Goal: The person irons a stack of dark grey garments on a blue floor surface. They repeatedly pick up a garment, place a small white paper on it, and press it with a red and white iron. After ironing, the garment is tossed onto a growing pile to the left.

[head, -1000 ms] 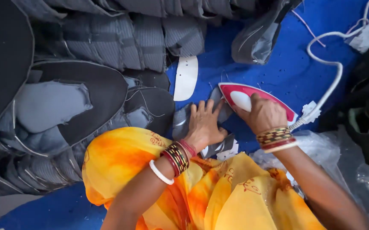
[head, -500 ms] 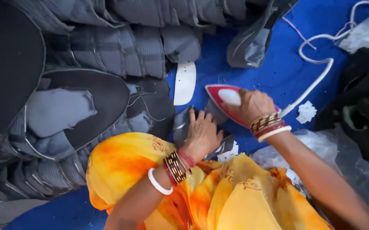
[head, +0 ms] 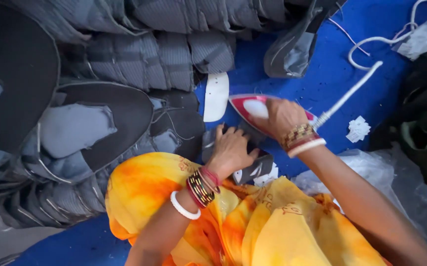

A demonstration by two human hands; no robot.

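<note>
Pressing under way: right hand [head: 283,118] gripping red-and-white electric iron [head: 253,109], left hand [head: 229,150] flat, apparently steadying small dark-grey fabric piece [head: 258,165]; grey stacks [head: 174,54] beside.

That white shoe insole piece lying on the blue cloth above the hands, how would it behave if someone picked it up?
The white insole piece looks thin and flat, so probably light and slightly bendy rather than floppy. Lying flat on the blue cloth, it should not roll, though its low edge might be fiddly to lift.

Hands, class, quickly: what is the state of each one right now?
Left hand: open, pressed flat on the dark fabric piece.
Right hand: closed around the handle of the red and white iron.
</note>
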